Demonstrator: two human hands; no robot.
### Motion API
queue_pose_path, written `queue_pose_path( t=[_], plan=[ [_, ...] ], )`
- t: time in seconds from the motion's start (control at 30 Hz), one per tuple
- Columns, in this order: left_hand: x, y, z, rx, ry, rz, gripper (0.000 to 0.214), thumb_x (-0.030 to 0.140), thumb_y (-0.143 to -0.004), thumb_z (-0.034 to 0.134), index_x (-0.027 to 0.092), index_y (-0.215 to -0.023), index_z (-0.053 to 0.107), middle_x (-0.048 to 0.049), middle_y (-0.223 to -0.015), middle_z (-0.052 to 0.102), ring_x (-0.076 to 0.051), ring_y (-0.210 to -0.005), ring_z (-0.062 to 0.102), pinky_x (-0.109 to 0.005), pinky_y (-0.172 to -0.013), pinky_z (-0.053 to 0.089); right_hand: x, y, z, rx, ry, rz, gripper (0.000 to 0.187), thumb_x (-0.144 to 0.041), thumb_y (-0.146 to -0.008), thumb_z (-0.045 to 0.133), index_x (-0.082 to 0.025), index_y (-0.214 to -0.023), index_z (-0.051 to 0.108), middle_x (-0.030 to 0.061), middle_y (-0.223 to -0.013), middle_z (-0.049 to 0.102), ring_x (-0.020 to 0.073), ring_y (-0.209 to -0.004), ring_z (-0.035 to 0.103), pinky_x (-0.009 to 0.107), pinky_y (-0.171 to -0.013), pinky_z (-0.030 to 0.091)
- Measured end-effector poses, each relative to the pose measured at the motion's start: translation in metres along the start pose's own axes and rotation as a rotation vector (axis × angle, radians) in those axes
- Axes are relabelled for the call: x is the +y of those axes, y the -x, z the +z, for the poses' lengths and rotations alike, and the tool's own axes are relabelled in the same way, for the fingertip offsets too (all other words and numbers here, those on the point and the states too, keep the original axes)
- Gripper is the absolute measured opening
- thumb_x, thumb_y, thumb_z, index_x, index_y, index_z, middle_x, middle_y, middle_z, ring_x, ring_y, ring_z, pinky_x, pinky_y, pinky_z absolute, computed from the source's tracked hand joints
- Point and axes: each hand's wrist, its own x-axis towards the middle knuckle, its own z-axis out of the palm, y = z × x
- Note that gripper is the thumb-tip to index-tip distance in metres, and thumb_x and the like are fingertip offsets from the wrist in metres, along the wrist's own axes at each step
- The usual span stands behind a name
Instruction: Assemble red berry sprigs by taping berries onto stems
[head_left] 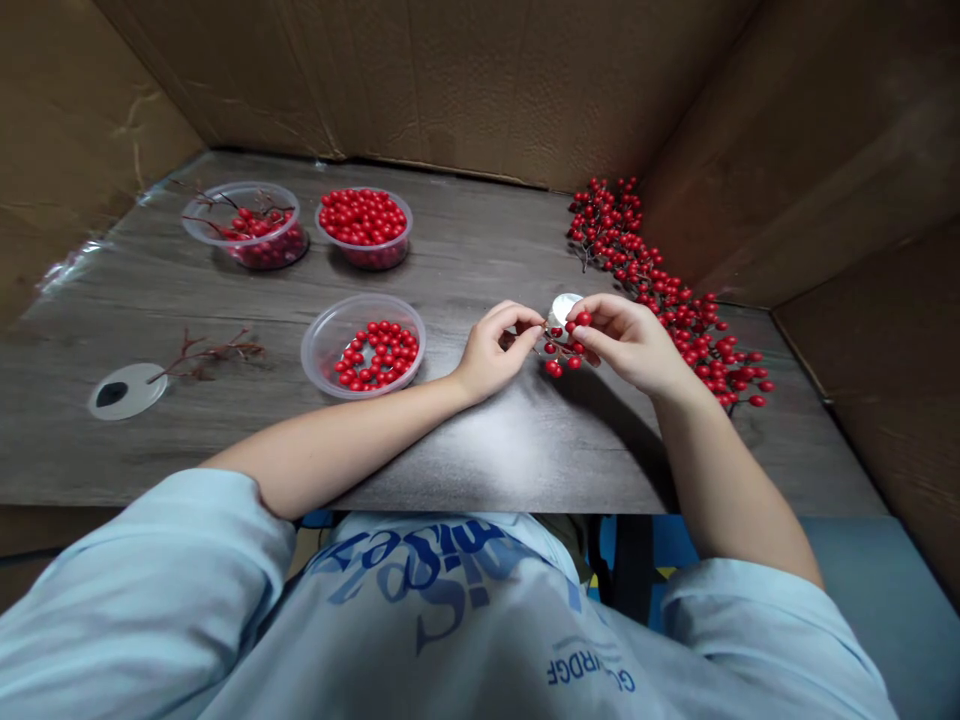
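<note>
Nearest me is my pale blue shirt (465,610) with its blue lettering, up against the edge of the grey wood-grain table (480,450). Just over the tabletop are my 2 hands, close together. My left hand (495,350) has thumb and forefinger pressed together on the stem end of a berry sprig (576,348), which sits between my hands, its red fruit hanging. My right hand (634,340) has thumb and forefinger clamped on 1 red berry (583,319) at the sprig's upper side. Just behind my fingers shows a small white round object (564,306), partly hidden; I cannot tell what it is.

Off to my left lie a pale disc (142,388) with a dark patch and a bare twig (210,350), its end over the disc. Nearer my left hand is a clear tub (318,352) holding loose berries. Beyond stand 2 more: a tub heaped with berries (384,258) and a tub of berries and twigs (196,228). On my right, berry branches (660,290) spread back along the cardboard wall (750,180).
</note>
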Motion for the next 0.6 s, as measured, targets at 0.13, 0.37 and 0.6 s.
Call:
queue_pose_path(
  t=[0.13, 0.37, 0.6],
  plan=[
    [0.0015, -0.0004, -0.0004, 0.01, -0.055, 0.037, 0.009, 0.023, -0.079, 0.055, 0.016, -0.076, 0.06, -0.0021, -0.076, 0.06, -0.01, -0.072, 0.054, -0.02, -0.063, 0.044, 0.0025, 0.0016, 0.003, 0.0, 0.019, -0.026, 0.015, -0.027, -0.075, 0.063, -0.017, -0.083, 0.054, -0.0025, -0.064, 0.055, 0.0065, -0.049, 0.048, 0.019, -0.043, 0.035],
    [0.0024, -0.0002, -0.0012, 0.009, -0.079, 0.067, 0.009, 0.022, -0.079, 0.056, 0.016, -0.075, 0.061, -0.0015, -0.074, 0.06, -0.01, -0.07, 0.054, -0.021, -0.064, 0.044, 0.0019, 0.0032, 0.0067, 0.028, 0.066, -0.034, 0.013, -0.025, -0.076, 0.061, -0.017, -0.084, 0.053, -0.0026, -0.063, 0.054, 0.0063, -0.049, 0.048, 0.019, -0.043, 0.036],
    [0.0025, -0.0005, -0.0021, 0.006, -0.108, 0.056, 0.009, 0.022, -0.079, 0.056, 0.016, -0.075, 0.062, -0.0013, -0.074, 0.061, -0.01, -0.072, 0.055, -0.022, -0.064, 0.044, 0.0073, 0.0038, 0.0109, 0.082, 0.067, -0.039, 0.014, -0.029, -0.076, 0.06, -0.019, -0.083, 0.054, -0.0025, -0.065, 0.053, 0.0071, -0.05, 0.048, 0.02, -0.046, 0.041]
  ],
)
